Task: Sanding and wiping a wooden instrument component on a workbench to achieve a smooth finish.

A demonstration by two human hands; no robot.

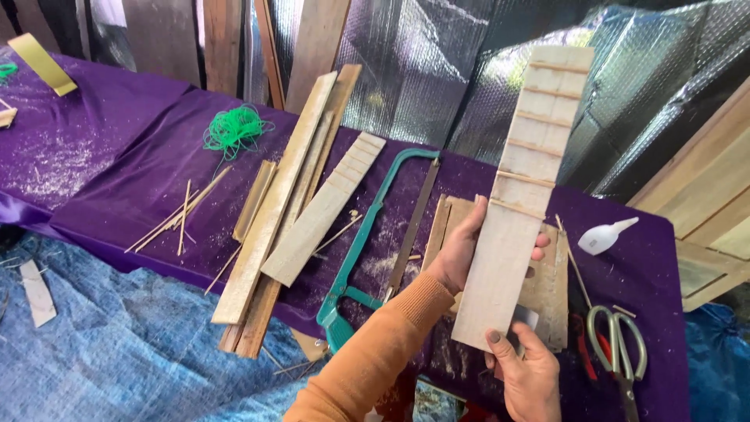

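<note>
Holding a pale wooden board tilted up over the purple counter, the left hand wraps its side while the right hand pinches the bottom end. Green hacksaw lies just left, scissors right.

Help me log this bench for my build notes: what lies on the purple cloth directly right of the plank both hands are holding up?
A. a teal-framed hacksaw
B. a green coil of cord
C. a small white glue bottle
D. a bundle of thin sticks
C: the small white glue bottle lies right of the plank gripped by the left hand and right hand, above the scissors.
</note>
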